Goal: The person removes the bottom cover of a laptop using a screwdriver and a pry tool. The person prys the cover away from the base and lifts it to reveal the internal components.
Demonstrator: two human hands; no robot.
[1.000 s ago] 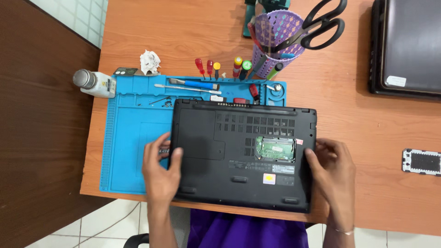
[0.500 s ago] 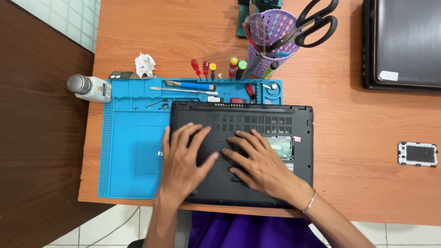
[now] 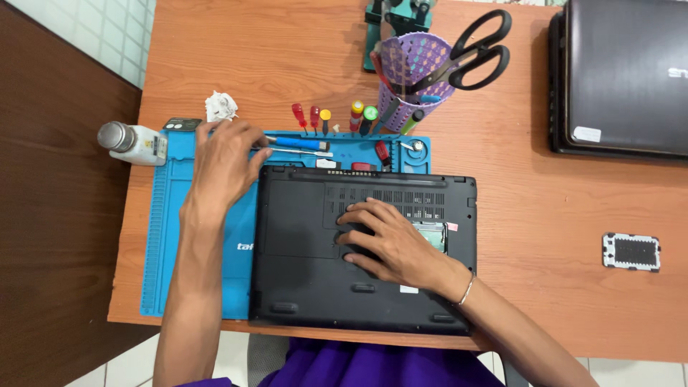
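Your left hand [image 3: 228, 159] has left the laptop [image 3: 301, 244] and now closes on the blue-handled screwdriver [image 3: 304, 143] at the blue mat's [image 3: 161, 236] far edge. Your right hand [image 3: 387, 240] stays flat, fingers spread, pinning the upturned laptop at the desk's near edge.

The wooden counter [image 3: 287, 64] carries a blue work mat [image 3: 172, 236], a white bottle [image 3: 132, 142], a purple pen cup [image 3: 412, 79], a closed dark laptop [image 3: 623, 79] and 1 small white-framed part [image 3: 631, 251].
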